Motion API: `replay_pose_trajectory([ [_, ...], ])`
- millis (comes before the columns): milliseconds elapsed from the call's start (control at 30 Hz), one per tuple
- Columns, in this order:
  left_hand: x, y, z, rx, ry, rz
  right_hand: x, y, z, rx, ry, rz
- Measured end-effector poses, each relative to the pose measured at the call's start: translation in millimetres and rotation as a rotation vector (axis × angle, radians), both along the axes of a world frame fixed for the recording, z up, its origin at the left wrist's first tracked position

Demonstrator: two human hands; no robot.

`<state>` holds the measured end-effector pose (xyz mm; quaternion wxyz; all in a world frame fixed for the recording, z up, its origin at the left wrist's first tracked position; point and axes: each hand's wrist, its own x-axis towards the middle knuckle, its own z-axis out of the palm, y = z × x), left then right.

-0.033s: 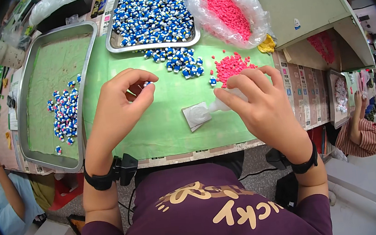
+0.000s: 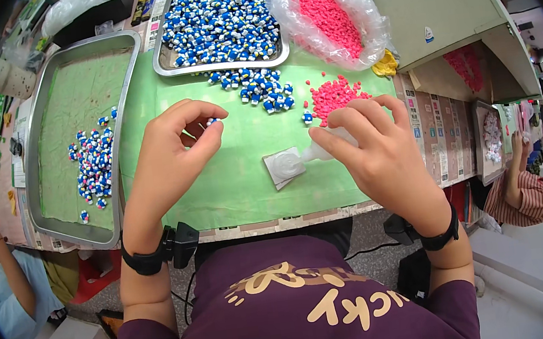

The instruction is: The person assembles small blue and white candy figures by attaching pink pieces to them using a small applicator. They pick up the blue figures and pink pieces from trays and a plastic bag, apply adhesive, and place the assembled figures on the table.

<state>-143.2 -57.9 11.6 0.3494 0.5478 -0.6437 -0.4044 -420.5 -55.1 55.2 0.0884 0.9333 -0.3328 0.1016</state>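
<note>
My left hand is closed in a pinch on a small blue-and-white figurine, mostly hidden by the fingers. Wrapped in my right hand is a white squeeze bottle, tilted so its nozzle meets the white paste on a small square card. Loose pink bits lie just beyond that hand, with one blue figurine beside them. More blue-and-white figurines are heaped on the green mat between the hands and the far tray.
A metal tray piled with blue figurines stands at the back. At left, another tray holds several figurines with pink parts. A plastic bag of pink bits and a cabinet are at the right. Other people sit on both sides.
</note>
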Motion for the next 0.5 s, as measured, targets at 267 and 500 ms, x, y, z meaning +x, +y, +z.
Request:
replay_pose_trajectory([
  [267, 2.2, 3.2, -2.7, -0.010, 0.015, 0.018, 2.0, 3.5, 3.5, -0.041, 0.008, 0.000],
  [500, 1.7, 4.6, -1.1, 0.007, 0.031, 0.033, 0.4, 5.0, 3.6, -0.041, 0.010, -0.010],
])
